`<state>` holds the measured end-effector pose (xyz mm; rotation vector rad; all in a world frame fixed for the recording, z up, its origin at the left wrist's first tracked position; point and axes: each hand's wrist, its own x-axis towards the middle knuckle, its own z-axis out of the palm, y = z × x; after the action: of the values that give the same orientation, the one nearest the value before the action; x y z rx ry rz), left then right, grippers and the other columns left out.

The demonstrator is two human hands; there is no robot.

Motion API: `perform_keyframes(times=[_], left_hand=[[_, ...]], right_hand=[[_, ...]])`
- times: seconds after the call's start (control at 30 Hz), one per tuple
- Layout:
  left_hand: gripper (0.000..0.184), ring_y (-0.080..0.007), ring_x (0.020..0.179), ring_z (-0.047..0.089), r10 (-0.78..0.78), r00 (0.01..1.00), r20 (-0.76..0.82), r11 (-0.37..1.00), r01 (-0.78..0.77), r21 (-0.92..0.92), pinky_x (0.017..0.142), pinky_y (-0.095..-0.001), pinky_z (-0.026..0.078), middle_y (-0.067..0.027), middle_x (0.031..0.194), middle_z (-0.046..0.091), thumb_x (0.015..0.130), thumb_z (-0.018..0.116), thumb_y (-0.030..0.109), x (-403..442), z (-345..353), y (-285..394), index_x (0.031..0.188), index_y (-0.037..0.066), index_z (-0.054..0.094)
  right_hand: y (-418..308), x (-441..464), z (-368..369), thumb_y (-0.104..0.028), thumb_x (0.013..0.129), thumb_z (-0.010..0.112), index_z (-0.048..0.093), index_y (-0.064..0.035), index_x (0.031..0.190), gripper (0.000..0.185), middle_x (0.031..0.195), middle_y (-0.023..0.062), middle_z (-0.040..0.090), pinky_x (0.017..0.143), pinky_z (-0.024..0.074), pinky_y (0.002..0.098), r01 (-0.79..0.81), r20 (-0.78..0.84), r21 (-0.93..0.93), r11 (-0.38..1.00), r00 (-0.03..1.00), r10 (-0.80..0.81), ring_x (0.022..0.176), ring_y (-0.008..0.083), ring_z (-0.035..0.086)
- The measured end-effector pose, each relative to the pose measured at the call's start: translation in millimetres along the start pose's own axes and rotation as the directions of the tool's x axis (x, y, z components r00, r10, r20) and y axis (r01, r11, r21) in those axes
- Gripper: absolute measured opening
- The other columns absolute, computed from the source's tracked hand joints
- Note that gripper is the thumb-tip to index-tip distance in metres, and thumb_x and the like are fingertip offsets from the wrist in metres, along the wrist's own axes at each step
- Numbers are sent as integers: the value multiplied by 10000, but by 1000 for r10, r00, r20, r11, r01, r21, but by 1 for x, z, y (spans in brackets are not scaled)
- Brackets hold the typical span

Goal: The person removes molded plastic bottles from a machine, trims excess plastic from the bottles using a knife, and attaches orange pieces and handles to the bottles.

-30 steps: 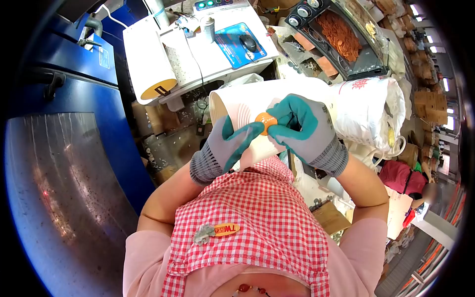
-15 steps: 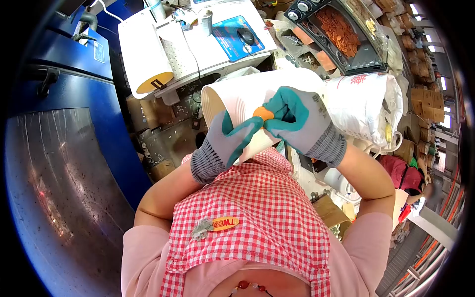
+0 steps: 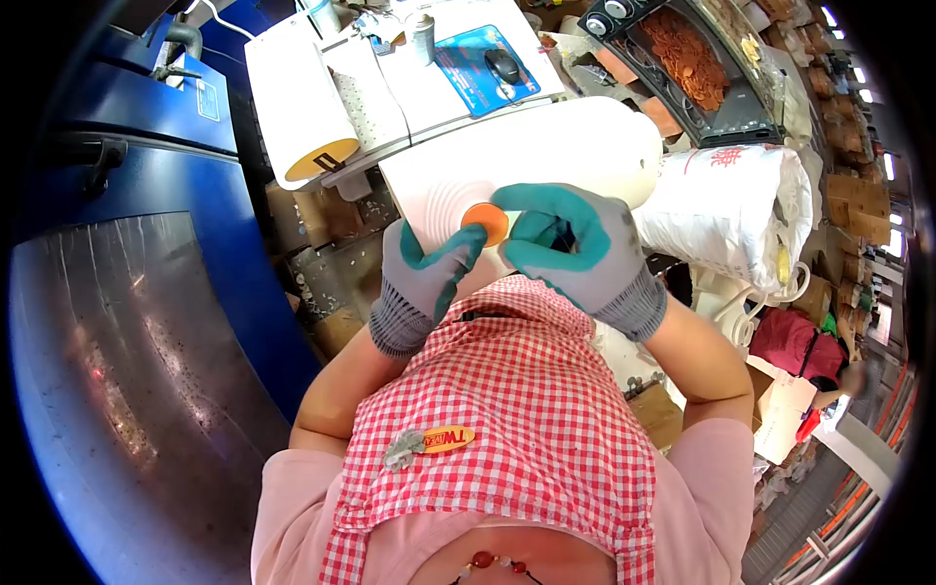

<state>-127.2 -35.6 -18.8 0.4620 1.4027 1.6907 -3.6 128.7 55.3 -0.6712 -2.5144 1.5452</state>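
Both my hands wear grey gloves with green palms and fingers. My left hand [image 3: 429,268] pinches the lower left edge of a round orange disc [image 3: 486,223] between thumb and fingers. Just right of the disc is my right hand [image 3: 575,244], its fingers curled and the thumb near the fingertips. Whether something small is between those fingertips is hidden. Behind the hands lies a large white bucket [image 3: 604,146] on its side, with ridges near its left end.
A white bench [image 3: 390,107] holds a spray can [image 3: 421,39] and a black mouse [image 3: 502,66]. An oven-like box [image 3: 756,115] holds many orange-brown pieces. A stuffed white bag [image 3: 721,210] lies right of the bucket. Blue machine [image 3: 210,263] on the left.
The disc now shows more of its flat face and has moved left and slightly down with my left hand. My right fingertips have come away from its face to its right side.
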Motion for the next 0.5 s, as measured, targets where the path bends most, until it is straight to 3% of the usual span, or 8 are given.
perform_keyframes(times=[0.1,0.17,0.2,0.23,0.3,0.4,0.43,0.5], left_hand=[[248,-128,710,616,32,999,-40,999,-34,-25,612,-244,500,-119,875,685,833,700,69,0,-2,7,1018,-76,618],[280,-136,750,639,16,1000,-14,996,-15,84,639,-253,520,-132,916,686,826,701,69,0,-2,21,1042,-77,600],[358,-161,808,665,40,997,-60,994,-46,-98,695,-280,541,-137,957,687,820,715,88,-5,-2,8,1106,-78,575],[358,-161,808,665,34,998,-50,995,-39,-89,695,-280,541,-137,957,687,820,715,88,-6,0,9,1106,-78,575],[319,-106,707,610,180,979,-91,983,-177,45,600,-241,479,-47,836,656,849,756,209,-6,5,11,1008,-44,644],[419,-169,854,640,195,980,-29,977,-192,90,738,-291,512,-109,986,653,820,761,154,-11,2,7,1123,-59,565],[547,-214,975,654,156,987,27,984,-157,86,844,-332,527,-165,1093,648,783,776,145,-14,-1,3,1202,-81,507],[580,-225,990,646,132,991,13,989,-133,66,859,-347,523,-166,1107,637,768,800,157,-30,-15,-18,1208,-68,497]], right_hand=[[8,-17,14,-65,755,748,671,-58,1164,416,806,68,660,628,514,261,58,-238,141,988,971,-23,648,120,618],[8,-18,17,-46,754,753,677,-62,1158,411,835,83,649,606,512,274,146,-266,4,989,954,-140,652,150,625],[7,-19,22,-41,746,752,682,-72,1154,416,848,80,641,605,513,292,225,-312,-139,964,914,-258,662,176,625],[4,-19,28,-36,738,752,686,-83,1151,420,861,76,632,604,514,309,287,-342,-285,915,861,-376,672,203,625],[5,-21,43,-37,698,765,696,-97,1074,387,861,73,614,608,509,344,266,-411,-351,898,818,-403,695,259,614],[10,-24,50,-61,640,797,636,-87,880,290,840,82,607,610,503,358,322,-475,-417,850,720,-506,713,279,615],[11,-27,50,-61,640,797,636,-87,880,290,840,82,607,610,503,358,315,-484,-413,855,719,-499,713,279,615],[11,-37,48,-46,632,791,637,-77,882,295,837,83,610,604,504,368,332,-436,-431,839,737,-516,712,272,619]])
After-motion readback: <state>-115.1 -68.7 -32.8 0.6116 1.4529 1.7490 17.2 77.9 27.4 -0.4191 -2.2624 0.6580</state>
